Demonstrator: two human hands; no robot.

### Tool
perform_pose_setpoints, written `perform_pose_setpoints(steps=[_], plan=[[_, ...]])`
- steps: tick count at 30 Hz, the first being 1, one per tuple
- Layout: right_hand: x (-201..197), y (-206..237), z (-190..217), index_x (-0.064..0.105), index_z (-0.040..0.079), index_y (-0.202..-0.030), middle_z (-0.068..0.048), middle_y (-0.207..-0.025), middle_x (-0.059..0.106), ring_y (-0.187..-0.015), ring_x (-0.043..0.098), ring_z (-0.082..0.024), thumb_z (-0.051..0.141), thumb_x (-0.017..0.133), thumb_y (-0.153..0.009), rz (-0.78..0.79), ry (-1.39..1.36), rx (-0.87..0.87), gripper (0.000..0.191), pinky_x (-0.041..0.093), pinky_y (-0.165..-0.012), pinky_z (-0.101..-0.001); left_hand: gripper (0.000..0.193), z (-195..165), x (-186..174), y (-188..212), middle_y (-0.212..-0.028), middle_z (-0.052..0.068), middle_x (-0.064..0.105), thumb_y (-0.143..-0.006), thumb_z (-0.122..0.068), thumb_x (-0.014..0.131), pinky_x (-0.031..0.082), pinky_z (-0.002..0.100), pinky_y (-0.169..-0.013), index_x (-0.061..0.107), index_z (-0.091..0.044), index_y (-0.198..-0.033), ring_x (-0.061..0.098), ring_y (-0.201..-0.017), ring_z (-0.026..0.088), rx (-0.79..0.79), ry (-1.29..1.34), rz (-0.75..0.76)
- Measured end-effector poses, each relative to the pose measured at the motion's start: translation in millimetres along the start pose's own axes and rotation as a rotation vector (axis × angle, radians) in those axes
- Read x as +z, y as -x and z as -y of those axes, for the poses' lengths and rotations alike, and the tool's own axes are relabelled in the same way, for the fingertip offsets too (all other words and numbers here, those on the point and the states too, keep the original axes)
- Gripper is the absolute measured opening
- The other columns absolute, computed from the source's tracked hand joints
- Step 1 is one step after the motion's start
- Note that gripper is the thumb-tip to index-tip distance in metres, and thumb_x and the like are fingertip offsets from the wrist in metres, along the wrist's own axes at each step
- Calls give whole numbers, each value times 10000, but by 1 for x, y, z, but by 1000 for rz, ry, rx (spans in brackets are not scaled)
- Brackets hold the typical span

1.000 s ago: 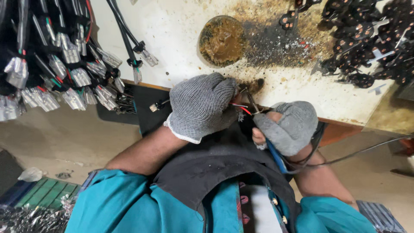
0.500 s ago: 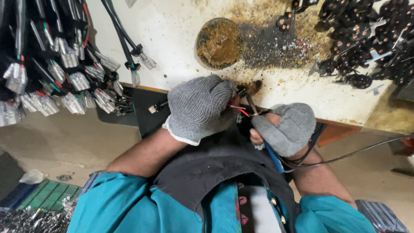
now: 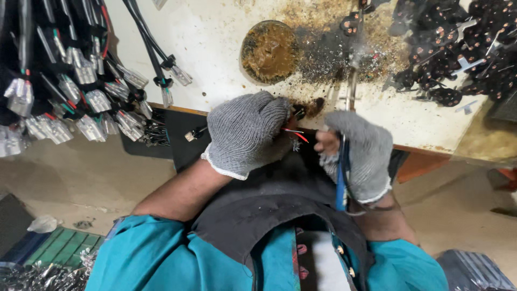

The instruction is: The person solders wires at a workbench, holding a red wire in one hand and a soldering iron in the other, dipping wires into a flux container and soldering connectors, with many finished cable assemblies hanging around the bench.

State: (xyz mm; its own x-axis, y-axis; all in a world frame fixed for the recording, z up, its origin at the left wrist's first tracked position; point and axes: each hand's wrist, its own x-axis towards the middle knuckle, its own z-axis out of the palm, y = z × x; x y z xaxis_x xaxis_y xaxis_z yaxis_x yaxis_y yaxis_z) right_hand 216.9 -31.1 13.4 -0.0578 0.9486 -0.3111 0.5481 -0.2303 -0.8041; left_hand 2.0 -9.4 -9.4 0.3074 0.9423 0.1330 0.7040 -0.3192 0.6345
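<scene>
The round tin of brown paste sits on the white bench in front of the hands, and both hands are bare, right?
Not quite. The head view shows both hands gloved: the left hand and right hand wear grey knitted gloves. The rest holds: the round tin of brown paste sits on the white bench in front of them.

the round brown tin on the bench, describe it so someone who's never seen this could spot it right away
Start at the white, stained workbench that fills the top of the head view. Just beyond the left hand in its grey knit glove sits a shallow round tin of brownish-yellow paste, beside a patch of dark scorched residue. It is the only round, dish-like thing there; everything around it is wires, plugs or connectors.
</scene>
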Motion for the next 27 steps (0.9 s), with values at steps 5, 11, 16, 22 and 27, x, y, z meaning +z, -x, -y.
perform_pose_setpoints(steps=[5,11,16,22,27], plan=[[1,-6,6,654,3,-1098,-144,-1026,763,-959,738,-236,-12,707,-1028,48,68,-261,88,560,-914,-327,290,1,2,0,-761,67,574,-687,-310,843,434,455,-529,641,-170,-840,624,-648,293,-3,24,31],[16,-6,10,604,23,-1108,-108,-1095,763,-1039,771,-178,-4,766,-1004,-66,-64,-281,195,592,-930,-288,311,4,4,4,-823,57,603,-714,-278,842,466,444,-582,691,-158,-958,648,-719,286,16,45,-5],[10,1,7,532,31,-1066,-80,-1007,717,-977,737,-214,88,801,-880,-53,-175,-281,332,590,-868,-332,285,4,2,4,-830,53,606,-749,-316,850,474,444,-585,671,-183,-926,653,-726,278,21,43,41],[22,15,-4,365,156,-1280,-131,-1052,735,-909,754,-229,18,774,-1012,-90,-118,-358,508,626,-856,-332,340,4,4,4,-814,62,601,-677,-327,849,468,454,-559,675,-170,-924,649,-704,292,4,-1,58],[18,-6,5,234,146,-1353,-153,-970,723,-922,778,-225,42,748,-1059,-68,-134,-350,601,615,-865,-312,343,6,5,7,-816,61,587,-691,-323,856,470,454,-565,674,-173,-941,645,-706,291,1,16,40]])
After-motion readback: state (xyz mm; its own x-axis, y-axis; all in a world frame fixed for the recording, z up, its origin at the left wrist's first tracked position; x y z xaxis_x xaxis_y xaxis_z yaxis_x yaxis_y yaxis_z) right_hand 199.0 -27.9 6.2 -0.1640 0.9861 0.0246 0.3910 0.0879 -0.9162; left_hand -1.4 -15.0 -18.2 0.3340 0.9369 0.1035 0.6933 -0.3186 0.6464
